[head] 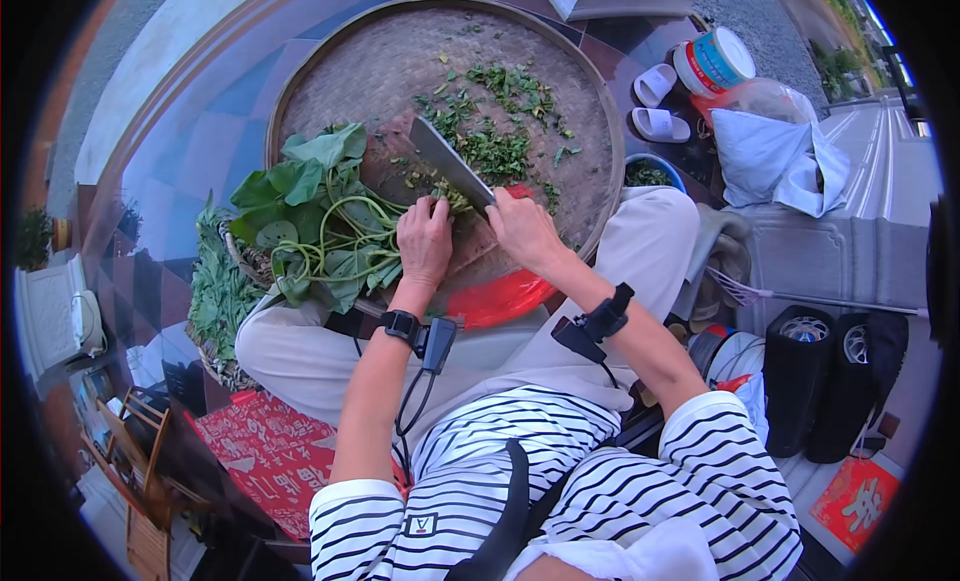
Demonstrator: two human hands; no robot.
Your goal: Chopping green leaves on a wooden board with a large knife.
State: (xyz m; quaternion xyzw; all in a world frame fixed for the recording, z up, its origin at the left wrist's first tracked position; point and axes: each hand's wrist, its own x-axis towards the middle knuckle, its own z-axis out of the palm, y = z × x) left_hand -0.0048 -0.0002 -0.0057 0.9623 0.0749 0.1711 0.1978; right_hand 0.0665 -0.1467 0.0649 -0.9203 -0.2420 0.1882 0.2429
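My right hand (523, 225) grips the handle end of a cleaver (450, 161), whose broad blade points up and left over a wooden board (386, 150). Just left of the blade, my left hand (425, 240) is closed on a bunch of leafy green stems (352, 221); their large leaves spread to the left. The board lies in a round woven bamboo tray (330, 71) before my crossed legs. Chopped greens (499, 150) are scattered over the tray to the right of the blade. Red plastic (502, 300) lies at the tray's near edge.
A wicker basket (251, 258) of leafy greens stands left of the tray. At right are a blue-rimmed bowl (651, 170) of greens, white slippers (660, 124), a tub (714, 60) and a pale bag (765, 157). Black speakers (802, 378) stand lower right, a wooden chair (139, 461) lower left.
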